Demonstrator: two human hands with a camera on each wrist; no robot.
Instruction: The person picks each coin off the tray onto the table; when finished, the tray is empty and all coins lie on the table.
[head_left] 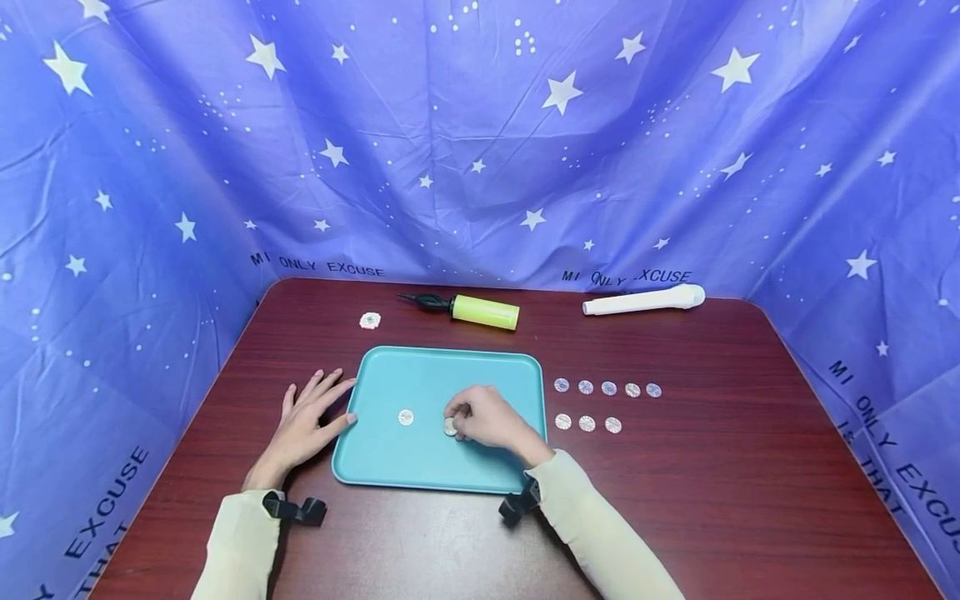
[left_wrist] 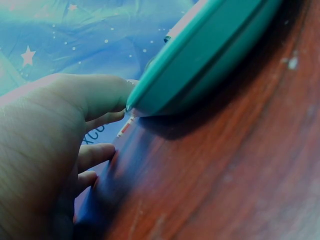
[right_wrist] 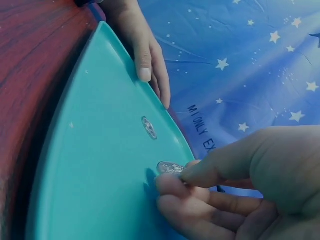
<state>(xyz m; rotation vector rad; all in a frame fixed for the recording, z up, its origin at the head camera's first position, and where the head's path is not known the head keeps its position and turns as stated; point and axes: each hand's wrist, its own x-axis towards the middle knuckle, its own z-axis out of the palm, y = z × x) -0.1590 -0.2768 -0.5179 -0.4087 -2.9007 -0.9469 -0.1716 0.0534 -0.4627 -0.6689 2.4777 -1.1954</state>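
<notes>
A turquoise tray (head_left: 437, 467) lies on the table. My right hand (head_left: 491, 418) is over it and pinches a silver coin (head_left: 450, 427) between thumb and fingertips. In the right wrist view that coin (right_wrist: 170, 168) is tilted just above the tray's surface. A second coin (head_left: 406, 417) lies flat on the tray, left of the first. My left hand (head_left: 306, 427) rests at the tray's left edge with fingers spread. Its thumb touches the rim, as the right wrist view also shows; the left wrist view has the hand (left_wrist: 45, 145) beside the tray's outer wall (left_wrist: 200, 65).
Right of the tray, several coins (head_left: 609, 388) form a back row and three (head_left: 587, 423) a front row. Behind the tray lie a yellow-green hand pump (head_left: 485, 312) and a small white scalloped piece (head_left: 370, 320). A white stick-like object (head_left: 643, 300) is at the back right.
</notes>
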